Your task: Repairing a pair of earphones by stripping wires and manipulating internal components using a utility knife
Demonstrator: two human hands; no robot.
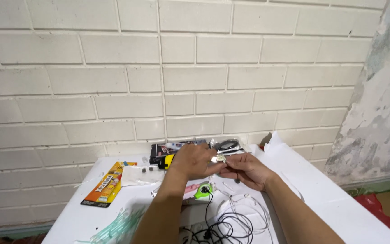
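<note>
**Two hands, one small metal part**

We pinch one small metal part [218,158] between our left hand [194,161] and right hand [245,170], above the table [339,212]. Nearby: two button cells [147,170], one orange card [106,185], one green tool [202,190], tangled cables [231,221].

Small silvery part [218,158]: pinched between both hands, too small to identify; mostly covered by fingertips.
Left hand [194,161]: palm side and fingertips hidden from the camera.
Right hand [245,171]: fingertips partly behind the left hand.
Black case [160,151]: front half hidden by the left hand.
Yellow tool [167,161]: only one end shows.
Tangled cords [224,225]: cut off by the lower edge.
Green strips [113,228]: blurred, cut off below.
</note>
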